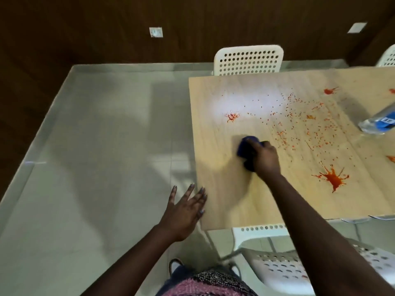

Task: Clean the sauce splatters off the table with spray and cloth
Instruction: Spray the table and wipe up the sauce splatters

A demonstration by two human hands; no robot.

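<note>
Near chair (284, 272): at 5 o'clock, just below you, white and perforated, partly pushed under the table edge; you stand beside it, so it does not block your reach.
Left hand (184, 212): at 7 o'clock, fingers spread and straight, holding nothing; it hovers at the left corner of the table (224, 201), probably for balance while you lean. Whether it touches the edge I cannot tell.
Right hand (264, 157): near the centre, fingers curled over the blue cloth (245, 149) and pressing it flat on the wood, so the wipe has weight.
Cleaned part: the wood around the cloth looks free of sauce, so I judge the wiping is only begun.
Sauce splatters (331, 178): big splash at 3 o'clock, fine drops at 2 o'clock, small blot at 12 o'clock, well apart from the cloth.
Spray bottle (378, 122): at 2 o'clock, blurred, at the right edge, out of the wiping path.
Far chair (249, 59): at 12 o'clock, behind the table.
</note>
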